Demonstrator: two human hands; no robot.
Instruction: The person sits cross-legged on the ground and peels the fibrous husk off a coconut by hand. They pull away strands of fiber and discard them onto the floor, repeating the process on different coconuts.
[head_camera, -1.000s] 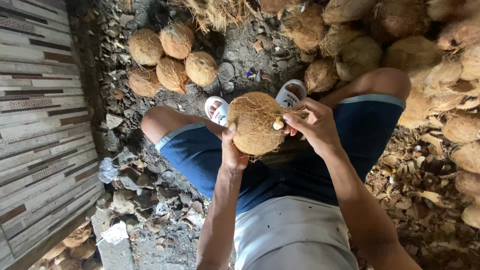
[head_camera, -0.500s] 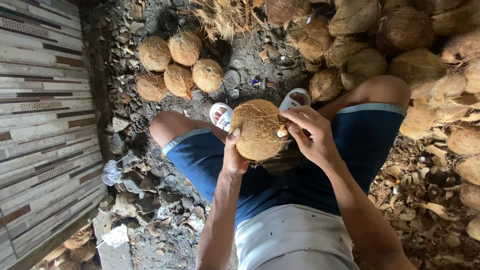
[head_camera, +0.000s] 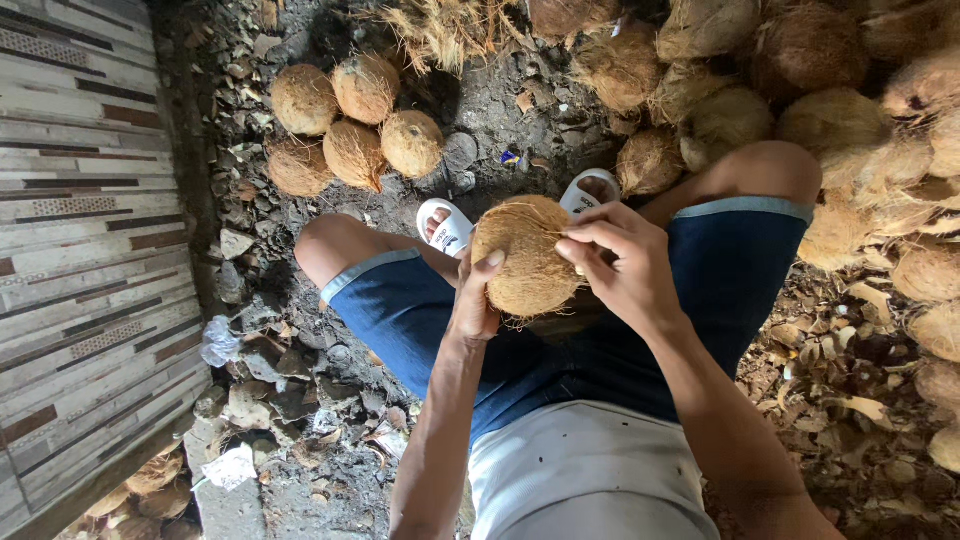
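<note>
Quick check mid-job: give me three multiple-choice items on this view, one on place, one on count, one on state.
1. The small cluster of husked coconuts lies: A) on the lap B) on the ground beyond the left knee C) on the striped wall
2. Coconuts in that cluster: A) two B) five C) nine
3. The held coconut is: A) gripped by both hands B) on the ground C) split open

B: it sits on dirt past the knee. B: five show. A: left hand and right hand both grip it.
</note>
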